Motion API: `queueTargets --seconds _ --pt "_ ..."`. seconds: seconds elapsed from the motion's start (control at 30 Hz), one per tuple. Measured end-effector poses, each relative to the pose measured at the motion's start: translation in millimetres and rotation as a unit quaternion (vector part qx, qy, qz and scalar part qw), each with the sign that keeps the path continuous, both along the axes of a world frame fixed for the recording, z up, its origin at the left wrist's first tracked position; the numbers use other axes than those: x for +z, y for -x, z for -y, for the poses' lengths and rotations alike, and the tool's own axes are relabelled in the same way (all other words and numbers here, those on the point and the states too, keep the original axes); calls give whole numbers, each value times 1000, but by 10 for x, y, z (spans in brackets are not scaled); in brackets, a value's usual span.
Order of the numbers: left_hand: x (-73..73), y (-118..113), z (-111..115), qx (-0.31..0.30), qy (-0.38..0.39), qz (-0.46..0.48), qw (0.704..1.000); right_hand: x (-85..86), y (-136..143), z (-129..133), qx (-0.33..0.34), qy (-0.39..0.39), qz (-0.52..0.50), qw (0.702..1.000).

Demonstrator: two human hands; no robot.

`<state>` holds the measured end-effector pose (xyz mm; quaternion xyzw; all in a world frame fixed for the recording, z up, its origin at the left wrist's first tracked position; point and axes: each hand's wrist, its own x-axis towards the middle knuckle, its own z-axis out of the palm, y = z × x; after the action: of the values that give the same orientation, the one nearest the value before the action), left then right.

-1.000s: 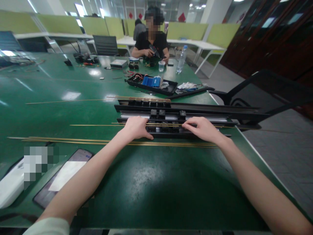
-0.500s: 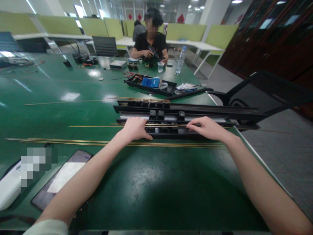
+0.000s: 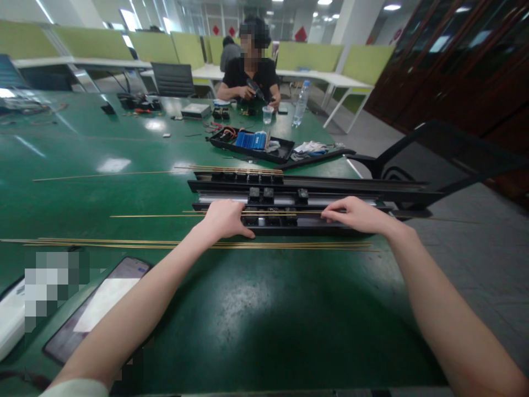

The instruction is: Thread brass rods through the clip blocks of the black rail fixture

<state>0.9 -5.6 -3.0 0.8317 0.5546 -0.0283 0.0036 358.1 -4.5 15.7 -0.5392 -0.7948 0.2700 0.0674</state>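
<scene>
My left hand (image 3: 226, 219) is closed over the left part of the nearest black channel (image 3: 309, 231), its thumb on the near wall. Between thumb and fingertips, my right hand (image 3: 351, 212) pinches a thin brass rod (image 3: 144, 216). This rod runs lengthwise over the channel and past both its ends; part of it is hidden behind my hands. Small black blocks (image 3: 291, 216) sit inside the channel between my hands. Just behind lies a second channel with several black blocks (image 3: 268, 194). More brass rods (image 3: 289, 246) lie on the table in front.
Further brass rods (image 3: 235, 169) rest on the rear channel (image 3: 330, 181). Beyond stands a black tray (image 3: 285, 149) with blue parts, beside gloves (image 3: 309, 150). A phone (image 3: 99, 306) lies at the left. Across the table (image 3: 256, 320), a person (image 3: 252, 82) holds a tool. A chair (image 3: 446, 160) stands right.
The view has shifted slightly. My right hand has moved a little to the right along the rod and channel. My left hand keeps its place on the channel.
</scene>
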Motion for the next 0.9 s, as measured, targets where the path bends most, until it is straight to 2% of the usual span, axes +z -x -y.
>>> queueTargets --seconds 0.57,0.9 --pt "-30 21 -5 -3 -11 1 1000 3 -327 -84 -21 40 31 999" --pt "-14 28 1 -2 -9 -1 1000 70 -371 -60 -30 75 16 997"
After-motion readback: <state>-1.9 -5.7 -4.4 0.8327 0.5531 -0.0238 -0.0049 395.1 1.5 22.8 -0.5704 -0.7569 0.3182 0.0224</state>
